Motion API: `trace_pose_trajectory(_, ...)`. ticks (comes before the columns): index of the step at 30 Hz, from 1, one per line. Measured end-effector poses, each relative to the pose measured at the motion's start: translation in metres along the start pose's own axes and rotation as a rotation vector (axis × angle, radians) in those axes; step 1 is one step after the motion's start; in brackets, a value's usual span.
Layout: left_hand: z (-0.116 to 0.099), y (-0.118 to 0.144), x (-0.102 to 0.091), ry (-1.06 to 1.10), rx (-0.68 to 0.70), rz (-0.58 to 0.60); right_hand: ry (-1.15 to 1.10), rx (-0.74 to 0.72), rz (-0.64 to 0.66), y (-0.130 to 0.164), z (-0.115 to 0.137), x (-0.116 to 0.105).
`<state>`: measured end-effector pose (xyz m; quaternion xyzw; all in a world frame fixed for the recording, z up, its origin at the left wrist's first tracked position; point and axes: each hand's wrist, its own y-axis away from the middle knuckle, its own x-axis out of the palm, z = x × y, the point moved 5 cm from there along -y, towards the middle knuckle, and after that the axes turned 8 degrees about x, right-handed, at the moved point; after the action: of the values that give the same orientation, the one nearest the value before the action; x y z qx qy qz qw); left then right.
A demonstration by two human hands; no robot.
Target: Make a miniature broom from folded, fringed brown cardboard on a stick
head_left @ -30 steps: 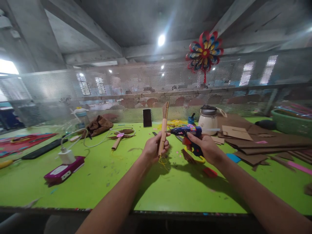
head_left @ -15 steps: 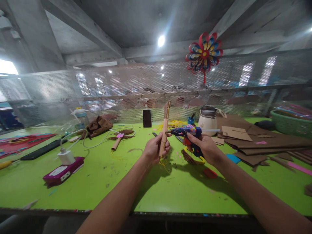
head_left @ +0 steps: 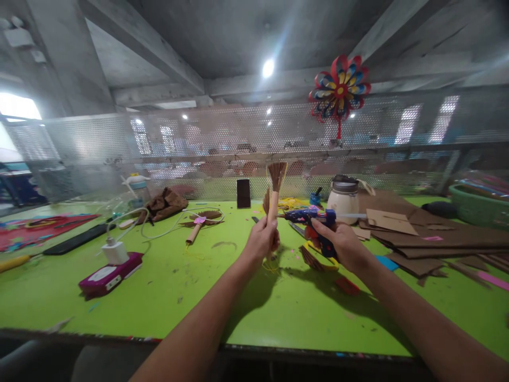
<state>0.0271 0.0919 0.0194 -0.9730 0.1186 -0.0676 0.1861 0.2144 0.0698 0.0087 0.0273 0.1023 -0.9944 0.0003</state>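
Note:
My left hand (head_left: 262,239) is wrapped round a brown paper tube (head_left: 273,204), held upright over the table. A pleated brown paper fan (head_left: 277,174) edged with yellow string spreads from the tube's top, and another pleated piece shows at its left side. Yellow threads hang below the fist. In my right hand (head_left: 338,241) is a dark blue hot glue gun (head_left: 312,215) with a clear glue stick out of its back. Its nozzle points left and is at or very near the tube; I cannot tell if they touch. Scissors with yellow handles (head_left: 332,263) lie beneath the gun.
A finished-looking paper piece with a pink flower (head_left: 200,220) lies left of centre. Further left is a purple power strip (head_left: 109,275) with a white plug and cable. A phone (head_left: 243,193) and a jar (head_left: 342,197) stand behind. Brown paper sheets (head_left: 449,239) cover the right side.
The tube has been turned in my left hand, so its pleated fan now faces me more broadly. The glue gun stays beside it. The whole view has shifted slightly.

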Motion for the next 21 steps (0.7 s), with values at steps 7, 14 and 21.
trace_pose_trajectory(7, 0.002, -0.004, -0.007, -0.305, 0.151, -0.078, 0.061, -0.001, -0.005, 0.001, 0.001, 0.0)
trace_pose_trajectory(14, 0.002, -0.003, -0.004, -0.214, 0.095, -0.053, 0.012, 0.023, 0.006, 0.0, -0.002, 0.001)
trace_pose_trajectory(21, -0.002, 0.004, 0.003, 0.07, -0.035, -0.022, -0.001, 0.026, -0.003, -0.001, -0.004, -0.001)
